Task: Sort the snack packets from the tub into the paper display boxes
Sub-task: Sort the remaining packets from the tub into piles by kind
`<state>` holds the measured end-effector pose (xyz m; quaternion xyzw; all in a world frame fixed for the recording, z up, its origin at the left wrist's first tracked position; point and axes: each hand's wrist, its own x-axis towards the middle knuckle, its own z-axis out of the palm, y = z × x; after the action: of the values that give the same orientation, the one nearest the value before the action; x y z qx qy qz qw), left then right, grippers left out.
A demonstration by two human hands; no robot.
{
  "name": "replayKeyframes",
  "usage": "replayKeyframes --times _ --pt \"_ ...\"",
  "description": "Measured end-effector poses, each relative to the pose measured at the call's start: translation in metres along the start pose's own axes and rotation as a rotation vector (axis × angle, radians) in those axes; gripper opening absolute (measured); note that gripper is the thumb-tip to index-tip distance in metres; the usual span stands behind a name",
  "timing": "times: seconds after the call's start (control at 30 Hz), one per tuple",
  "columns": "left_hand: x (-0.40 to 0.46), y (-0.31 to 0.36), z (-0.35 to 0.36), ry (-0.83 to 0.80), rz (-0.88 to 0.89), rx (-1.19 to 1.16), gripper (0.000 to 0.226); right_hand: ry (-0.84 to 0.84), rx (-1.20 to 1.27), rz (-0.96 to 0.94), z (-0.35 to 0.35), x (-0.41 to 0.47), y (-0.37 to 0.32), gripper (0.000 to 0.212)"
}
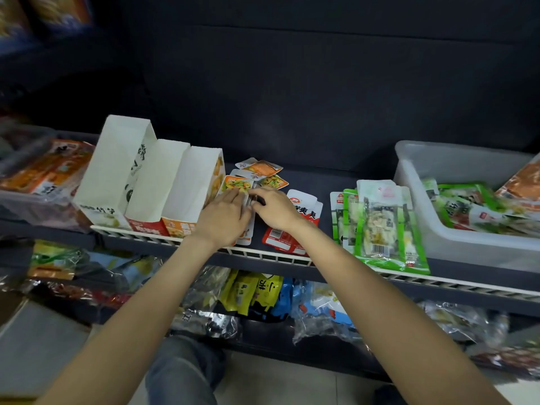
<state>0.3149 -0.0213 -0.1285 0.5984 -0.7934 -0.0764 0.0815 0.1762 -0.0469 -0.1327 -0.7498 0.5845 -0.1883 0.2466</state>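
Three white paper display boxes stand open on the dark shelf at left. Just right of them lies a small stack of orange snack packets. My left hand rests flat on that stack, fingers together. My right hand meets it from the right, fingertips pinching the stack's edge. More orange packets lie scattered behind. Red and white packets lie under my right wrist. A pile of green packets sits further right. The clear plastic tub at far right holds several more packets.
A white slatted rail runs along the shelf's front edge. A clear tray with orange packets stands at the far left. The lower shelf holds bagged snacks. The shelf's dark back wall rises behind.
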Motion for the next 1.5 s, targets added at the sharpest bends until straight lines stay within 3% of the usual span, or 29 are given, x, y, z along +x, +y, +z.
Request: replayKeyframes --times 0.13,0.27,0.4,0.53,0.67,0.77,0.87,0.97,1.13,1.23,1.3,1.4,1.5 --pt "0.008 0.002 -0.002 0.014 0.028 -0.013 0.051 0.011 0.041 -0.018 -0.009 -0.013 0.003 0.04" --pt "0.0 0.024 -0.011 0.265 0.156 -0.031 0.041 0.114 0.05 -0.069 -0.046 -0.046 0.008 0.033" --pt "0.008 0.077 -0.025 0.37 0.304 -0.242 0.04 0.255 0.077 -0.053 -0.104 -0.089 0.03 0.023" --pt "0.036 0.151 -0.02 0.319 0.502 -0.453 0.033 0.345 0.017 0.056 -0.173 -0.125 0.077 0.022" --pt "0.072 0.229 -0.004 0.126 0.624 -0.589 0.03 0.413 -0.183 0.234 -0.229 -0.146 0.149 0.021" --pt "0.101 0.277 0.007 0.0 0.735 -0.496 0.039 0.268 -0.309 0.406 -0.252 -0.154 0.197 0.03" --pt "0.127 0.307 0.018 -0.017 0.761 -0.293 0.044 0.05 -0.359 0.508 -0.256 -0.144 0.23 0.045" --pt "0.139 0.311 0.032 0.051 0.709 -0.169 0.043 -0.077 -0.283 0.55 -0.245 -0.125 0.237 0.046" --pt "0.144 0.3 0.044 0.002 0.584 -0.234 0.041 -0.153 -0.119 0.681 -0.222 -0.095 0.232 0.04" --pt "0.144 0.301 0.043 -0.044 0.544 -0.208 0.049 -0.089 0.125 0.741 -0.22 -0.096 0.23 0.019" --pt "0.142 0.303 0.04 -0.082 0.502 -0.283 0.061 -0.006 0.076 0.72 -0.225 -0.103 0.225 0.009" --pt "0.133 0.301 0.026 -0.115 0.361 -0.711 0.073 0.284 -0.142 0.619 -0.245 -0.115 0.209 0.022" --pt "0.117 0.292 0.006 -0.231 0.224 -1.045 0.069 0.612 0.052 0.456 -0.264 -0.131 0.176 0.022"
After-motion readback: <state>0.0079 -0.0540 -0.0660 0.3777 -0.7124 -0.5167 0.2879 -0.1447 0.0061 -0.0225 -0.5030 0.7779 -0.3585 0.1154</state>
